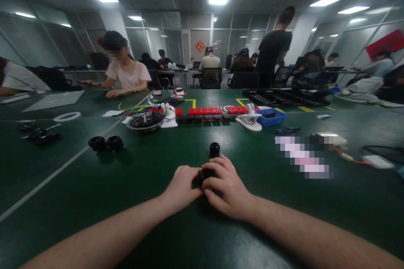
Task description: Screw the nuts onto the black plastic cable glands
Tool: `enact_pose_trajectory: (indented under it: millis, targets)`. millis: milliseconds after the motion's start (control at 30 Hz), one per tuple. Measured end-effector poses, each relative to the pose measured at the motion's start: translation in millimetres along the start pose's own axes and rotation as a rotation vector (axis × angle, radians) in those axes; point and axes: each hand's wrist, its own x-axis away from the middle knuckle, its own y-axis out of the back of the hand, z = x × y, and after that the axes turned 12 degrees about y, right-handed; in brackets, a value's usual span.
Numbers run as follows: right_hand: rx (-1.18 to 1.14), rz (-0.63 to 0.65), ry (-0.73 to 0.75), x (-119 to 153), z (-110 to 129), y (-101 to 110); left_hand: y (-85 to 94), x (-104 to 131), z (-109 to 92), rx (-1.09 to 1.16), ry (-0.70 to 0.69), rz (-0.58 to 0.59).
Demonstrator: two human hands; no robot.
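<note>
My left hand [185, 184] and my right hand [226, 185] meet low over the green table. Between them is a glossy black part [205, 174], mostly covered by fingers, so its kind does not show. The left fingers close on its left side, while the right fingers curl over its top and right side. Just beyond my right fingertips stands a small black round part [214, 148]. Two similar black round parts [106, 143] sit side by side to the left, apart from my hands.
Ahead are red power strips [205, 110], a metal bowl [145, 122] with black items, a white clip-on base [250, 119] and a blue tray [270, 117]. More black parts [41, 135] lie far left. A person [126, 69] sits across the table.
</note>
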Motion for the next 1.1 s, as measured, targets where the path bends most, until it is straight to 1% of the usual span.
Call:
enact_pose_trajectory:
  millis: [267,467,567,733,933,1100]
  targets:
    - [0.054,-0.085,-0.004,1,-7,1,2.6,1,-1,0.050,-0.024,-0.003]
    - [0.127,-0.106,-0.068,1,-12,3,0.7,1,1,0.054,-0.024,-0.021]
    - [0.167,-0.071,-0.126,-1,-13,4,1.4,1,1,0.047,-0.028,-0.012]
    - [0.212,0.068,-0.226,-7,-13,4,4.5,2,-2,0.047,-0.032,0.006]
    - [0.268,0.173,-0.215,-9,-11,2,5.0,2,-5,0.029,-0.016,0.007]
    - [0.240,0.194,-0.250,-13,-7,-2,3.9,1,-5,0.009,-0.010,0.007]
